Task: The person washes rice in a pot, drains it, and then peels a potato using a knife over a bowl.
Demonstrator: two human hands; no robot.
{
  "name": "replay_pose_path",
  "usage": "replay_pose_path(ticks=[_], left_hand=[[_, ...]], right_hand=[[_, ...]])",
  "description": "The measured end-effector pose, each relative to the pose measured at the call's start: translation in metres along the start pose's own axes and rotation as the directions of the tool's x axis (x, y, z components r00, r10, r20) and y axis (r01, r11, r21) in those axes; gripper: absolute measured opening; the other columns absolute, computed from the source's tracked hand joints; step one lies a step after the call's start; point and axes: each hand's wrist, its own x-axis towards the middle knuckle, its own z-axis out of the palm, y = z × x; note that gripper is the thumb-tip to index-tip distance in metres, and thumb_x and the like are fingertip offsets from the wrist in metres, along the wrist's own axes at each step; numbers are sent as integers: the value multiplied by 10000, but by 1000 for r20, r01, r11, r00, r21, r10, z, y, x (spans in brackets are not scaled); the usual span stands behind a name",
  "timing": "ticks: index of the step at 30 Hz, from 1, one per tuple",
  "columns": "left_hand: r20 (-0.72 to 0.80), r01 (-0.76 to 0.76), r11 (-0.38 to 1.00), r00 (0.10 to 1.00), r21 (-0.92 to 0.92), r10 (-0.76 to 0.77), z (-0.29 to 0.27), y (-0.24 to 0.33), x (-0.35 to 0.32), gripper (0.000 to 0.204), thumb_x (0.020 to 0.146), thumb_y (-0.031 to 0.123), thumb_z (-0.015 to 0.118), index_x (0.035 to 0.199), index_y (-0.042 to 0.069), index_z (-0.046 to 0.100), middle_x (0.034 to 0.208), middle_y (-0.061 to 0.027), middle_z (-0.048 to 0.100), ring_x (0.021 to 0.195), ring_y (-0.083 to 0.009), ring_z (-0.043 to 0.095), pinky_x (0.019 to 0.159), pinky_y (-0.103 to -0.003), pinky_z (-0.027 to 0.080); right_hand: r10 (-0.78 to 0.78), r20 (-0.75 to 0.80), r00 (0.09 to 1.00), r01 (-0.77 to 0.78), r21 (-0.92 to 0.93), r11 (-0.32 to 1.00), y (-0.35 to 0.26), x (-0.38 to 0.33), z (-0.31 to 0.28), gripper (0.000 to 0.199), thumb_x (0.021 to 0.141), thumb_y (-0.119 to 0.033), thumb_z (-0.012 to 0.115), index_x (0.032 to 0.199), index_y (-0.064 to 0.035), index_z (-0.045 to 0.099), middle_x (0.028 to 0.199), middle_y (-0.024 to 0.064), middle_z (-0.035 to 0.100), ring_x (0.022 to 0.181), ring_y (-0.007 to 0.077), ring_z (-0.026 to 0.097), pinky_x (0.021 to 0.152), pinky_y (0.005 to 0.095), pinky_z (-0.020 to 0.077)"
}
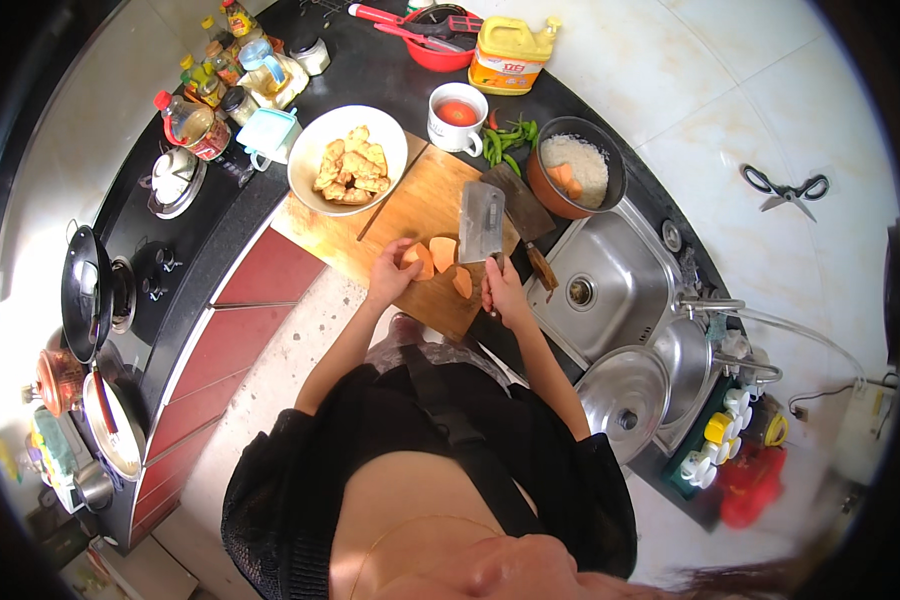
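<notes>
My left hand (394, 271) is closed on a chunk of sweet potato (419, 261), holding it against the wooden cutting board (310, 232). My right hand (506, 291) grips the handle of a cleaver (481, 221), whose broad blade points away from me over the board's right side. Between the hands lie two more orange pieces, a larger sweet potato piece (443, 252) and a smaller sweet potato piece (462, 283). The blade is beside these pieces and apart from the chunk in my left hand.
A second cleaver (520, 204) lies right of the board. Beyond stand a white bowl (305, 150) of yellow-brown chunks, a mug (458, 135), green peppers (510, 140) and a pot (610, 185) of rice with orange pieces. The sink (620, 270) is right, a wok (85, 290) left.
</notes>
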Motion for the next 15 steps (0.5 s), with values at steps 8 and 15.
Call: replay_pose_path(ticks=[8, 15], left_hand=[[25, -96, 966, 995, 242, 92, -7, -17, -8, 400, 700, 137, 583, 1087, 92, 492, 940, -146, 571, 897, -251, 557, 784, -307, 440], [20, 32, 998, 999, 55, -34, -8, -16, -10, 392, 729, 136, 591, 1100, 85, 473, 927, -99, 574, 847, -233, 559, 759, -305, 442]], right_hand=[[-304, 45, 952, 272, -583, 766, -7, -33, 28, 251, 856, -261, 471, 938, -30, 416, 701, 194, 554, 646, 350, 535, 544, 412, 420], [-231, 27, 973, 163, -786, 596, 7, -7, 24, 320, 850, -303, 478, 1030, -62, 370, 769, 228, 581, 724, 441, 542, 625, 487, 432]])
